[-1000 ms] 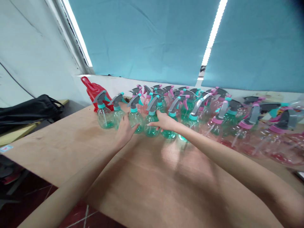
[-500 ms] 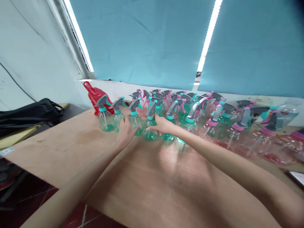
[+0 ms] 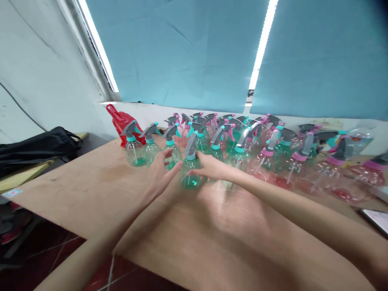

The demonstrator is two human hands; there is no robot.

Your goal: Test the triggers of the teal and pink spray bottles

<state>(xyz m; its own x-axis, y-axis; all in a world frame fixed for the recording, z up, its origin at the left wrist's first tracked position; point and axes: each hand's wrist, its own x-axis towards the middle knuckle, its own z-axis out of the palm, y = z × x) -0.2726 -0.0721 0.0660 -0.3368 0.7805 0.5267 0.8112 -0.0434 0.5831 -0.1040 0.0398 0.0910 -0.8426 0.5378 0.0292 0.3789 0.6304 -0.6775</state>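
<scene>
A green spray bottle (image 3: 190, 178) with a grey and teal trigger head stands a little forward of the front row, upright. My right hand (image 3: 210, 166) grips its round body from the right, thumb across the front and the other fingers partly hidden behind it. To the left, my left hand (image 3: 162, 171) is held with thumb and fingers apart, nothing in it. Just behind that hand stands another green spray bottle (image 3: 170, 151), partly covered by the fingers. Two more green bottles stand farther left, one of them the leftmost spray bottle (image 3: 135, 151).
Several pink spray bottles (image 3: 325, 173) fill the right side of the wooden table (image 3: 121, 190). A red plastic bag (image 3: 119, 121) sits at the back left. A phone-like device (image 3: 376, 220) lies at the right edge. A black bag (image 3: 39, 145) rests beyond the table's left side.
The green spray bottle in my right hand has come forward, out of the row and towards me. My left hand has shifted slightly, fingers still apart.
</scene>
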